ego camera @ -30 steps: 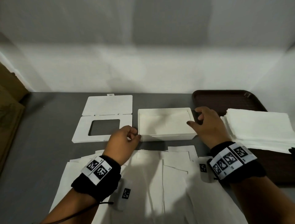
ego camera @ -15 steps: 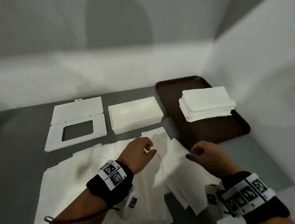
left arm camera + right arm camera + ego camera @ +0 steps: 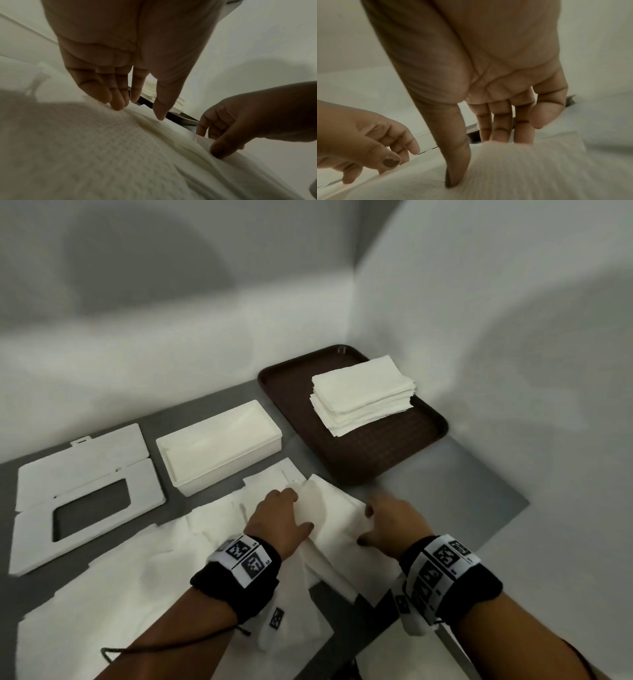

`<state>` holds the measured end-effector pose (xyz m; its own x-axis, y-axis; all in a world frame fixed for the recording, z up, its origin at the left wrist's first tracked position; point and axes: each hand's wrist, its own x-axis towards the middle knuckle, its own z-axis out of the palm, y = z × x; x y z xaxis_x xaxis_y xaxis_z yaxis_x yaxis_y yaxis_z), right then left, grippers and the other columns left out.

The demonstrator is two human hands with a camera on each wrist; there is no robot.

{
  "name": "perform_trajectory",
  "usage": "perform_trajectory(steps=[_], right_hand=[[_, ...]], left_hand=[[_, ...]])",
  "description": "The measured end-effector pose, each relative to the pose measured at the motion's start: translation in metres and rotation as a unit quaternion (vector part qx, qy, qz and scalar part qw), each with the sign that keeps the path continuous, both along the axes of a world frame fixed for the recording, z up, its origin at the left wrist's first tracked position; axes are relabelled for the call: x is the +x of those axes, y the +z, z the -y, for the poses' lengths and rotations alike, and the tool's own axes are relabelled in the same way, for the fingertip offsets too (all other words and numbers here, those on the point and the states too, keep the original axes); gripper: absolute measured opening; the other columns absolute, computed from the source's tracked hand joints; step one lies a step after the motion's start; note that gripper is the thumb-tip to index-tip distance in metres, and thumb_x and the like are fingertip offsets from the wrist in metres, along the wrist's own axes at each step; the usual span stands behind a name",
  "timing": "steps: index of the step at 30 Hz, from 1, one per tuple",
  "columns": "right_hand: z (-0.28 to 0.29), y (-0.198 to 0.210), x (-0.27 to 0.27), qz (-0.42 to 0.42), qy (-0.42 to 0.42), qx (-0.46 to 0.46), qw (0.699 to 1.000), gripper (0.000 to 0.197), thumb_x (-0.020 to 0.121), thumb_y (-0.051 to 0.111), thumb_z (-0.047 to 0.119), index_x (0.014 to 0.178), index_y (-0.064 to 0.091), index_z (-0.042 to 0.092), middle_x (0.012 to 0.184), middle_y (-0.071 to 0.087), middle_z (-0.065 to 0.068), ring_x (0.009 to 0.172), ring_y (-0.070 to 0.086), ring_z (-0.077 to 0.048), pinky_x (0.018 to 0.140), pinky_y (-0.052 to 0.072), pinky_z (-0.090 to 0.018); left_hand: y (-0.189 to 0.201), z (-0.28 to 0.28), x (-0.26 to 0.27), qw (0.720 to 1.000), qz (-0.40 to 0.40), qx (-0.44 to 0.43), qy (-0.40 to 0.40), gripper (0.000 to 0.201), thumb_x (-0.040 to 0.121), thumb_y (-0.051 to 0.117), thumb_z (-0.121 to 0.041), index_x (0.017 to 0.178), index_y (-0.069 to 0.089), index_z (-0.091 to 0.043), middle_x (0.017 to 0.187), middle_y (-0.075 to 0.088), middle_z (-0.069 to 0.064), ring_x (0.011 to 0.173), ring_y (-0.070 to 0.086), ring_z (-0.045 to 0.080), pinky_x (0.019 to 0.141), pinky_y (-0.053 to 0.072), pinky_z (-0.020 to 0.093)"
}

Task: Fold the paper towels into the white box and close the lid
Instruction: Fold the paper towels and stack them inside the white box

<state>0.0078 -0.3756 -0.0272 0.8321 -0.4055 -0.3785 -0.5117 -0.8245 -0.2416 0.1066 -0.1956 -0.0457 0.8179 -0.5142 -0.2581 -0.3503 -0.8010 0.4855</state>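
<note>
Your left hand (image 3: 277,518) and right hand (image 3: 394,525) have come down onto one towel (image 3: 335,508). Head: the left rests on it, fingers fairly straight; the right pinches its raised edge. Beyond your left: one open box (image 3: 226,475), one lid (image 3: 37,529). Beyond your right: one tray (image 3: 376,453), one stack (image 3: 363,392); bare table (image 3: 462,494) rightward. Left wrist: fingertips (image 3: 118,105) touch towel. Right wrist: thumb (image 3: 455,169) presses, fingers (image 3: 498,128) behind.

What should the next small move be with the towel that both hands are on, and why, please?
Probably a fold: carry the edge pinched by the right hand across toward the left hand, whose fingertips rest on the paper towel. The sheet is partly lifted and not yet folded, and it looks wider than the open white box just behind it, so it likely won't fit yet.
</note>
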Motion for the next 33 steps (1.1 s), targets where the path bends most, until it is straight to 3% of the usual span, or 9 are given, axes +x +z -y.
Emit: perform_trajectory(steps=[7, 11, 16, 18, 22, 24, 27, 30, 33], right_hand=[[0.000, -0.001, 0.000, 0.017, 0.013, 0.031, 0.999, 0.026, 0.084, 0.068, 0.033, 0.105, 0.059, 0.021, 0.108, 0.060, 0.000, 0.103, 0.057, -0.022, 0.084, 0.047, -0.032], [-0.003, 0.011, 0.000, 0.100, 0.042, 0.063, 0.992, 0.012, 0.092, 0.058, 0.025, 0.104, 0.061, 0.022, 0.101, 0.060, 0.004, 0.098, 0.059, -0.018, 0.078, 0.041, -0.024], [-0.002, 0.059, 0.010, 0.189, 0.167, 0.091, 0.963, 0.009, 0.092, 0.058, 0.022, 0.091, 0.066, 0.026, 0.089, 0.062, 0.013, 0.082, 0.055, -0.005, 0.070, 0.040, -0.020], [0.001, 0.078, 0.014, 0.206, 0.190, 0.106, 0.954, 0.008, 0.090, 0.060, 0.025, 0.088, 0.067, 0.028, 0.087, 0.064, 0.015, 0.083, 0.057, -0.001, 0.072, 0.042, -0.017], [0.002, 0.097, 0.030, 0.210, 0.204, 0.141, 0.946, 0.007, 0.086, 0.066, 0.021, 0.089, 0.071, 0.026, 0.085, 0.067, 0.016, 0.087, 0.059, 0.004, 0.072, 0.041, -0.008], [0.004, 0.094, 0.044, 0.216, 0.196, 0.154, 0.944, 0.004, 0.085, 0.070, 0.023, 0.089, 0.071, 0.023, 0.082, 0.069, 0.011, 0.082, 0.061, 0.000, 0.071, 0.044, -0.012], [0.001, 0.086, 0.069, 0.233, 0.164, 0.241, 0.928, 0.006, 0.082, 0.074, 0.021, 0.087, 0.071, 0.019, 0.081, 0.072, 0.002, 0.078, 0.067, -0.010, 0.075, 0.051, -0.025], [-0.008, 0.076, 0.090, 0.246, 0.111, 0.367, 0.890, 0.008, 0.083, 0.073, 0.014, 0.090, 0.072, 0.013, 0.087, 0.075, -0.004, 0.086, 0.071, -0.020, 0.081, 0.055, -0.032], [-0.029, 0.060, 0.105, 0.161, 0.077, 0.498, 0.849, 0.020, 0.087, 0.068, 0.013, 0.107, 0.071, 0.011, 0.101, 0.075, -0.006, 0.093, 0.072, -0.025, 0.080, 0.058, -0.040]], left_hand=[[-0.006, -0.004, 0.003, 1.000, -0.012, -0.022, 0.009, 0.060, 0.080, 0.069, -0.041, 0.130, 0.044, -0.019, 0.123, 0.049, 0.006, 0.108, 0.055, 0.025, 0.097, 0.045, 0.039], [0.001, -0.010, 0.009, 0.997, -0.005, -0.073, 0.009, 0.082, 0.076, 0.069, -0.054, 0.141, 0.034, -0.019, 0.136, 0.043, 0.005, 0.120, 0.050, 0.024, 0.102, 0.043, 0.042], [0.026, -0.031, 0.021, 0.981, -0.056, -0.180, 0.036, 0.102, 0.055, 0.083, -0.058, 0.139, 0.033, -0.030, 0.133, 0.046, -0.016, 0.118, 0.050, 0.011, 0.098, 0.043, 0.029], [0.038, -0.043, 0.026, 0.963, -0.112, -0.242, 0.037, 0.088, 0.054, 0.087, -0.049, 0.130, 0.045, -0.034, 0.122, 0.059, -0.019, 0.108, 0.059, 0.008, 0.090, 0.049, 0.025], [0.056, -0.060, 0.030, 0.934, -0.156, -0.322, 0.014, 0.021, 0.083, 0.072, -0.018, 0.096, 0.071, -0.033, 0.094, 0.074, -0.010, 0.087, 0.068, 0.007, 0.078, 0.051, 0.017], [0.058, -0.066, 0.033, 0.926, -0.159, -0.340, 0.045, 0.017, 0.088, 0.065, -0.017, 0.090, 0.074, -0.032, 0.085, 0.073, -0.007, 0.076, 0.064, 0.007, 0.071, 0.050, 0.020], [0.059, -0.083, 0.041, 0.921, -0.124, -0.349, 0.120, 0.011, 0.094, 0.058, -0.017, 0.094, 0.068, -0.015, 0.078, 0.070, -0.001, 0.067, 0.061, 0.007, 0.062, 0.050, 0.026], [0.059, -0.103, 0.048, 0.895, -0.105, -0.393, 0.186, 0.013, 0.096, 0.054, -0.014, 0.089, 0.064, -0.010, 0.069, 0.068, 0.000, 0.056, 0.062, 0.009, 0.054, 0.047, 0.025], [0.054, -0.124, 0.055, 0.859, -0.110, -0.431, 0.255, 0.019, 0.096, 0.052, -0.015, 0.102, 0.064, -0.002, 0.076, 0.072, 0.013, 0.057, 0.065, 0.017, 0.054, 0.048, 0.026]])
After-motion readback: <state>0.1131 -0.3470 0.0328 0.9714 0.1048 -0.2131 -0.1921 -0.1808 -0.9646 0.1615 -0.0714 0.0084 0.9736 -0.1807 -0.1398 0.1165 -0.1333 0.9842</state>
